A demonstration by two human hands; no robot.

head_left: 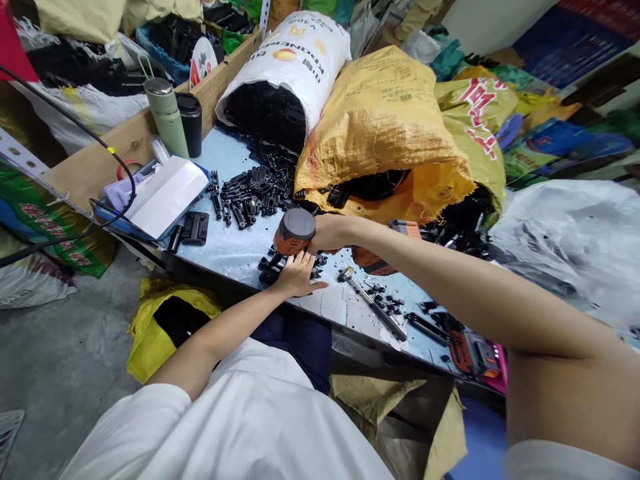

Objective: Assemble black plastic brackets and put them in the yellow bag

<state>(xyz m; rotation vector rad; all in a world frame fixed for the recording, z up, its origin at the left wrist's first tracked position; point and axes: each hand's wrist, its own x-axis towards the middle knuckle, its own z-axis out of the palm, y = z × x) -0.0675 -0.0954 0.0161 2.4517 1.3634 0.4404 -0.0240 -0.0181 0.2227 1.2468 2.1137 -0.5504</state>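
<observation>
My right hand (327,233) is wrapped round the grip of an orange and grey cordless screwdriver (294,232), held upright over a small cluster of black plastic parts (273,267) on the pale blue table (225,243). My left hand (296,275) lies over those parts just below the tool, fingers bent down onto them. What sits under its fingers is hidden. A loose pile of the same black parts (253,193) lies further back on the table.
A white sack (295,60) and a yellow sack (385,133), both full of black parts, lie open at the back. A green flask (167,113) and black cup (191,120) stand at left beside a white sheet (167,195). A metal rod (373,303) and another orange tool (473,353) lie at right.
</observation>
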